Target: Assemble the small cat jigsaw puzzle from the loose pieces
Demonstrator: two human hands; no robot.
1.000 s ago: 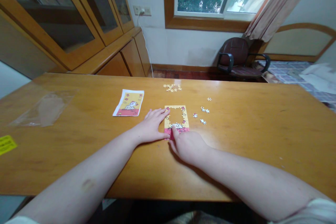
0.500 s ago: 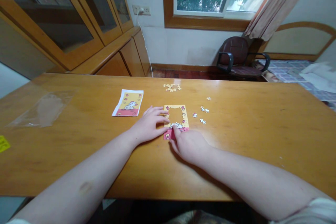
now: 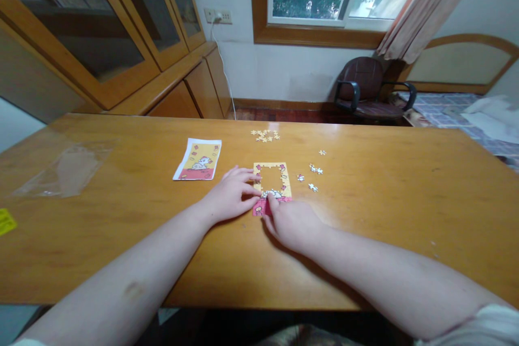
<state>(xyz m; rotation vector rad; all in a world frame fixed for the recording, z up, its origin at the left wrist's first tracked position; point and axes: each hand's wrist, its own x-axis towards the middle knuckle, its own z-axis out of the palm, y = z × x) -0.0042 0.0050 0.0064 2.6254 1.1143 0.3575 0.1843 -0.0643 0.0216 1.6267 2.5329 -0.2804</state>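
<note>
A small jigsaw puzzle with a yellow border, a pink bottom strip and a bare middle lies on the wooden table. My left hand rests flat against its left edge, fingers stretched out and touching the border. My right hand sits at the bottom edge, curled, with one fingertip pressing on the pink strip near a white figure. Whether a piece lies under that finger is hidden. Loose pieces lie just right of the puzzle.
A printed picture card lies left of the puzzle. More loose pieces sit farther back. A clear plastic bag and a yellow label are at the far left. Beyond the table stand a cabinet and a dark armchair.
My left fingers have drawn in slightly along the puzzle's left edge. My right fingertip has crept a little up the pink strip. The puzzle has stayed put.
</note>
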